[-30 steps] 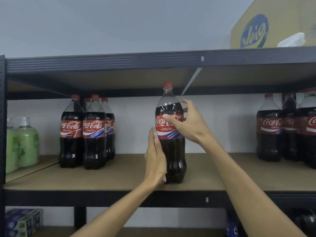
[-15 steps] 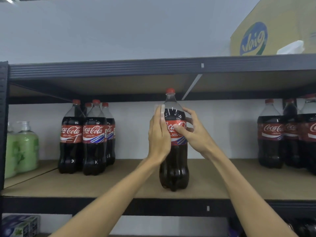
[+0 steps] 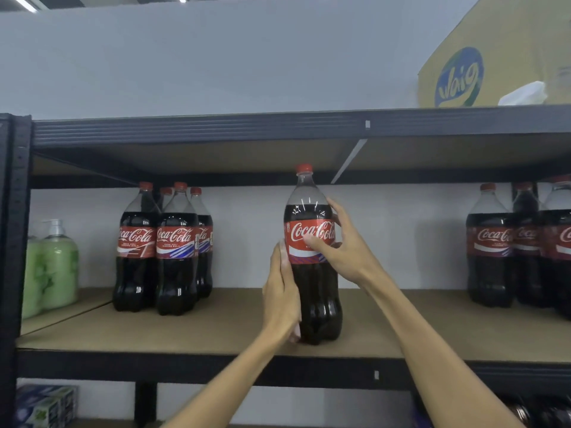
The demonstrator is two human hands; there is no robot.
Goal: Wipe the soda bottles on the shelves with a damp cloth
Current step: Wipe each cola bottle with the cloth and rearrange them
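**Both hands on one Coca-Cola bottle at the shelf front**

A large Coca-Cola bottle [image 3: 318, 288] with a red cap stands upright near the front edge of the middle shelf board [image 3: 216, 329], apart from the other bottles. The right hand [image 3: 340, 242] grips it at the red label, thumb across the front and fingers curled round the far side. The left hand [image 3: 281, 291] lies flat against the bottle's left side below the label, fingers straight and together. A small pale scrap, apparently the cloth [image 3: 295, 333], shows under the heel of that hand; the rest of it is hidden.

Further back on the left of the same board stands a cluster of Coca-Cola bottles [image 3: 176, 248], and beyond them, at the rack's left post, green pump soap bottles [image 3: 58, 267]. More cola bottles [image 3: 491, 248] stand at the right edge. On the top shelf sits a yellow cardboard box [image 3: 494, 50] with a white object [image 3: 522, 94] in front of it. On the level below, at the left, lie blue and white packs [image 3: 43, 403].
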